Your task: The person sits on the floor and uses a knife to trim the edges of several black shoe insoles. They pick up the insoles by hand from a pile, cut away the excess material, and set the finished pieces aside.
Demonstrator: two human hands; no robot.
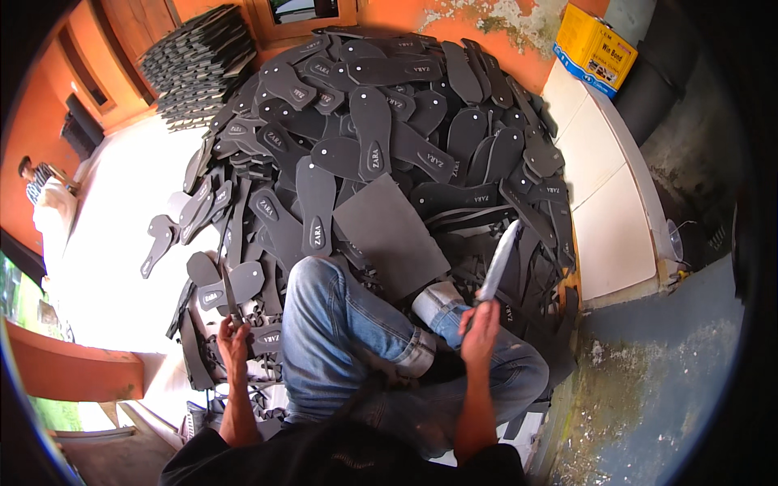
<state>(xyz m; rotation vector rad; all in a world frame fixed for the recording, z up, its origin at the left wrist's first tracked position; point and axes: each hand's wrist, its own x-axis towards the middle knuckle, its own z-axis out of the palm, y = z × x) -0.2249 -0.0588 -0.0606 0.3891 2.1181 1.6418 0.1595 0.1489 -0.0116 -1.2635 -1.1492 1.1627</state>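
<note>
My left hand (235, 338) is closed round the handle of a narrow dark-bladed knife (228, 293), its point upward, beside my bent left knee. In my right hand (480, 330), above my other leg, a second knife (498, 263) with a wide bright blade points up and slightly right. A flat dark grey sheet (391, 236) lies in front of my legs. Around and beyond it spreads a big heap of black sandal soles (374, 134), each with a small hole and pale print. Behind the left blade rest a few more soles (213, 292).
A tall stack of black sheets (198, 69) stands at the far left. A yellow and blue tin (596, 50) sits on the tiled ledge (612, 219) at right. Black offcuts (259, 381) lie around my legs. Another person (53, 190) sits at the far left.
</note>
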